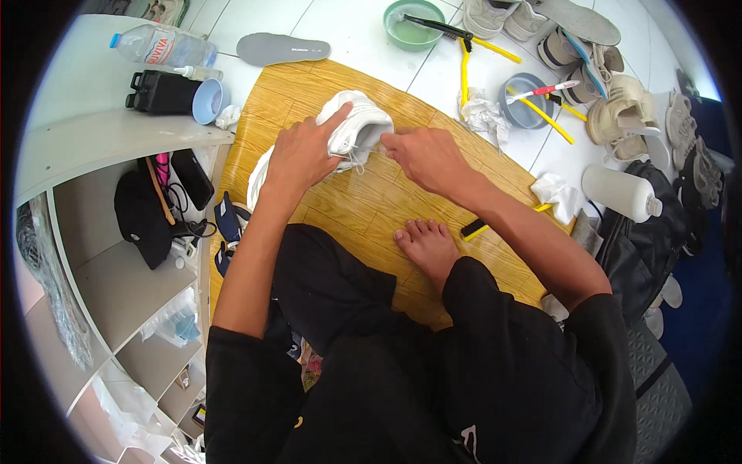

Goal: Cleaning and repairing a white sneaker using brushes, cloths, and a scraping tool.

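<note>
My left hand (pixel 309 147) grips a white sneaker (pixel 358 117) around its side, above the wood-patterned flooring (pixel 386 209). My right hand (pixel 421 155) pinches a white lace (pixel 352 158) at the sneaker's right, with its fingers closed. The lace loops hang below the shoe's collar. Another white shoe shape (pixel 257 174) lies partly hidden behind my left wrist. My bare foot (pixel 429 251) rests on the flooring below my hands.
Shelves (pixel 131 290) stand left. Insole (pixel 282 48), green bowl (pixel 417 35), blue-grey bowl (pixel 525 112), brushes (pixel 487 228), crumpled tissues (pixel 553 193) and several shoes (pixel 618 124) lie around the top and right. A white bottle (pixel 614 193) and black bag (pixel 634 263) are at my right.
</note>
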Motion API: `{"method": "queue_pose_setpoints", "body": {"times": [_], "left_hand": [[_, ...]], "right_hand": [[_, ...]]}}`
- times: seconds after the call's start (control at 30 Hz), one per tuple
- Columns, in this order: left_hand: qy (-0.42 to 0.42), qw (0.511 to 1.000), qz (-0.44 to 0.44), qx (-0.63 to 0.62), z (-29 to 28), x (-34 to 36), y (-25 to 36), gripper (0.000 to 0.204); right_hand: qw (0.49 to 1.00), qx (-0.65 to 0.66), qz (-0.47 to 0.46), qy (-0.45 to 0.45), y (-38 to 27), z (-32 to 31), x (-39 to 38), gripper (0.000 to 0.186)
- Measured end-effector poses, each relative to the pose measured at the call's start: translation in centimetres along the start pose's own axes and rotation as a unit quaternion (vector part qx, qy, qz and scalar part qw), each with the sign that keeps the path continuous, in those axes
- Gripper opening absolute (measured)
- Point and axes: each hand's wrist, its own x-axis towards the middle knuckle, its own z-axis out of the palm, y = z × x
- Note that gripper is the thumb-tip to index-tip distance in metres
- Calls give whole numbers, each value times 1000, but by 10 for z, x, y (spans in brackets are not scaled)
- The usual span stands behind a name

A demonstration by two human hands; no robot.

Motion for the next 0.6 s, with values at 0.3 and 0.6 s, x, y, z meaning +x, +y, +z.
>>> {"method": "queue_pose_setpoints", "body": {"times": [0.3,0.6], "left_hand": [[-1,1000,-5,19,0,-1,7,84],[12,1000,-2,25,-1,-2,9,81]], "right_hand": [[999,24,6,-44,-6,-11,-14,10],[986,137,95,-10,-15,0,-44,13]]}}
